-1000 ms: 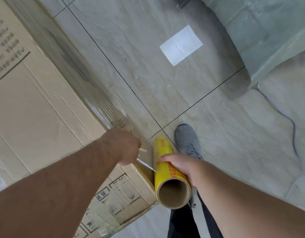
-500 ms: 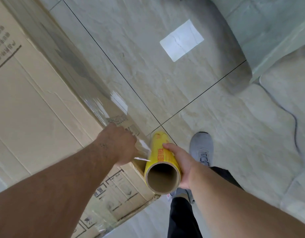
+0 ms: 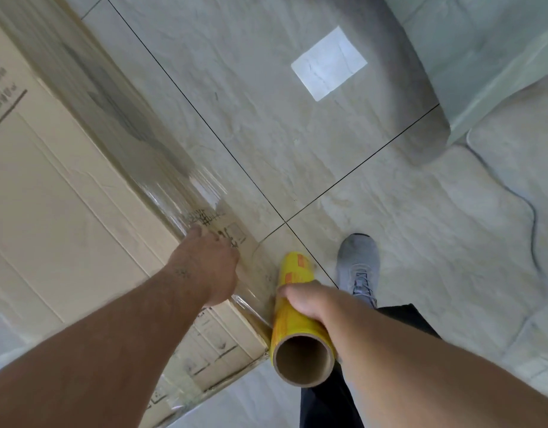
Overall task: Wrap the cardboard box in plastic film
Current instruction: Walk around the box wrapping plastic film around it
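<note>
left hand (image 3: 204, 267) presses plastic film (image 3: 186, 186) flat on cardboard box (image 3: 66, 196); right hand (image 3: 309, 304) grips roll (image 3: 292, 304); slack tension risks wrinkling.

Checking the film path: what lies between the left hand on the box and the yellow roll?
In the head view, a clear stretch of plastic film spans from the left hand, over the cardboard box side, to the yellow roll.

left hand (image 3: 204, 267) flat, fingers pressing forward, right hand (image 3: 309, 304) curled in a grip, both forearms stretched out
</note>
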`<act>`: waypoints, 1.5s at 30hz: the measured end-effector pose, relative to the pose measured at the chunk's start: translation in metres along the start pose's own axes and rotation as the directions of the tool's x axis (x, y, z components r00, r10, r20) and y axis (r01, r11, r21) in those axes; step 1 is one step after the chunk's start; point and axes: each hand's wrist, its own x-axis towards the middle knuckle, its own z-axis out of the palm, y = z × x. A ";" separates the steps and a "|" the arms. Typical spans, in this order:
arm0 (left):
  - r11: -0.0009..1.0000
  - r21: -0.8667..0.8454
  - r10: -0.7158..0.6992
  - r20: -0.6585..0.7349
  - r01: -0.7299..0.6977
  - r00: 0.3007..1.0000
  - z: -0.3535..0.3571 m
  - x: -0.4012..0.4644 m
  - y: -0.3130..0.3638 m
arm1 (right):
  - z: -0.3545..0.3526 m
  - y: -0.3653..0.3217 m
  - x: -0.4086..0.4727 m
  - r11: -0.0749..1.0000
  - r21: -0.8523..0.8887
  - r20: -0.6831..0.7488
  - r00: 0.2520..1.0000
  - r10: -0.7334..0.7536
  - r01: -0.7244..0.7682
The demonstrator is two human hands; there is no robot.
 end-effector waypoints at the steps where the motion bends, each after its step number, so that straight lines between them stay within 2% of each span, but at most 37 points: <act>1: 1.000 -0.008 0.012 -0.021 -0.012 1.000 0.001 0.001 0.003 | 0.000 0.002 0.000 1.000 0.027 0.001 1.000 0.016 -0.016; 3: 0.996 -0.051 0.066 -0.020 -0.067 0.998 0.000 0.001 0.011 | -0.007 -0.003 -0.012 0.982 0.153 -0.037 0.993 0.116 -0.109; 6: 0.986 -0.141 0.096 0.017 -0.092 0.995 -0.005 -0.004 0.016 | -0.011 0.008 -0.024 0.882 0.415 0.082 0.975 0.208 -0.223; 9: 0.986 -0.145 0.084 -0.006 -0.084 0.996 -0.004 -0.005 0.019 | 0.000 0.022 -0.031 0.722 0.636 0.192 0.962 0.194 -0.273; 14: 0.990 -0.096 0.099 -0.045 -0.103 0.994 0.002 -0.004 0.025 | 0.009 0.031 -0.036 0.596 0.756 0.236 0.962 0.138 -0.271; 16: 0.993 -0.053 0.101 -0.041 -0.103 0.994 0.004 -0.005 0.029 | 0.006 0.028 -0.042 0.620 0.744 0.218 0.968 0.127 -0.249; 21: 0.993 0.011 0.116 -0.019 -0.116 0.993 0.007 -0.008 0.038 | 0.008 0.041 -0.045 0.770 0.600 0.148 0.976 0.162 -0.219; 24: 0.992 0.038 0.121 -0.006 -0.120 0.993 0.005 -0.007 0.039 | 0.017 0.053 -0.040 0.917 0.359 0.046 0.985 0.169 -0.174; 26: 0.991 0.061 0.116 0.001 -0.116 0.993 0.006 -0.006 0.042 | 0.029 0.055 -0.032 0.974 0.187 0.012 0.992 0.125 -0.125; 27: 0.992 0.065 0.111 0.009 -0.111 0.994 0.005 -0.006 0.043 | 0.036 0.054 -0.029 0.978 0.169 -0.021 0.992 0.125 -0.119; 29: 0.992 0.075 0.094 0.028 -0.096 0.995 0.005 -0.004 0.043 | 0.047 0.056 -0.019 0.957 0.265 -0.060 0.989 0.135 -0.114; 31: 0.990 0.097 0.105 0.006 -0.105 0.994 0.006 -0.003 0.045 | 0.053 0.064 -0.018 0.907 0.410 -0.064 0.988 0.137 -0.100; 33: 0.984 0.059 0.168 -0.026 -0.166 0.985 0.011 -0.002 0.052 | 0.057 0.080 -0.020 0.799 0.591 -0.041 0.985 0.169 -0.112; 36: 0.974 -0.003 0.228 0.011 -0.228 0.973 0.018 -0.003 0.066 | 0.067 0.106 -0.032 0.481 0.860 0.110 0.983 0.147 -0.169; 38: 0.972 0.022 0.233 0.037 -0.234 0.972 0.017 -0.001 0.070 | 0.076 0.114 -0.035 0.338 0.920 0.177 0.979 0.098 -0.200; 42: 0.973 0.055 0.218 0.090 -0.223 0.972 0.014 0.002 0.076 | 0.084 0.116 -0.034 0.258 0.943 0.196 0.978 0.074 -0.209; 45: 0.972 0.075 0.215 0.102 -0.224 0.971 0.015 0.003 0.076 | 0.078 0.114 -0.038 0.316 0.923 0.212 0.975 0.063 -0.221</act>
